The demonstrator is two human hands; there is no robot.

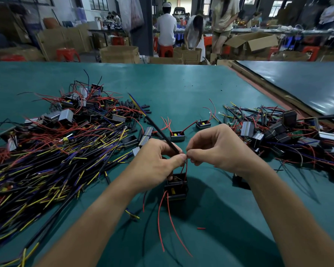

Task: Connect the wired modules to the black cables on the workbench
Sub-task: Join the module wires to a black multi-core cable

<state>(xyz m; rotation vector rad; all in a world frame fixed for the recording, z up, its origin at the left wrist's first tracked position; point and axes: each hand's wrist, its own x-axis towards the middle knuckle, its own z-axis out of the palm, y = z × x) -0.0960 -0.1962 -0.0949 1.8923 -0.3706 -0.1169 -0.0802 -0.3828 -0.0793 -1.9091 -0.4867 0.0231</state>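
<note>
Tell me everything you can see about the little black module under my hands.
The black module is a small open-topped box, plastic by its look, with a yellow part inside. It is tilted below the left hand and right hand, over the green mat. Red wires rise from it to the pinching fingers; two more trail toward you. A left finger seems to touch its top edge.

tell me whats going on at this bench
A person is joining a black cable to the red wire of a module. The left hand grips the cable, the right hand pinches the wire, the two meeting above the module. On the bench, loose cables are piled at left, wired modules at right.
</note>
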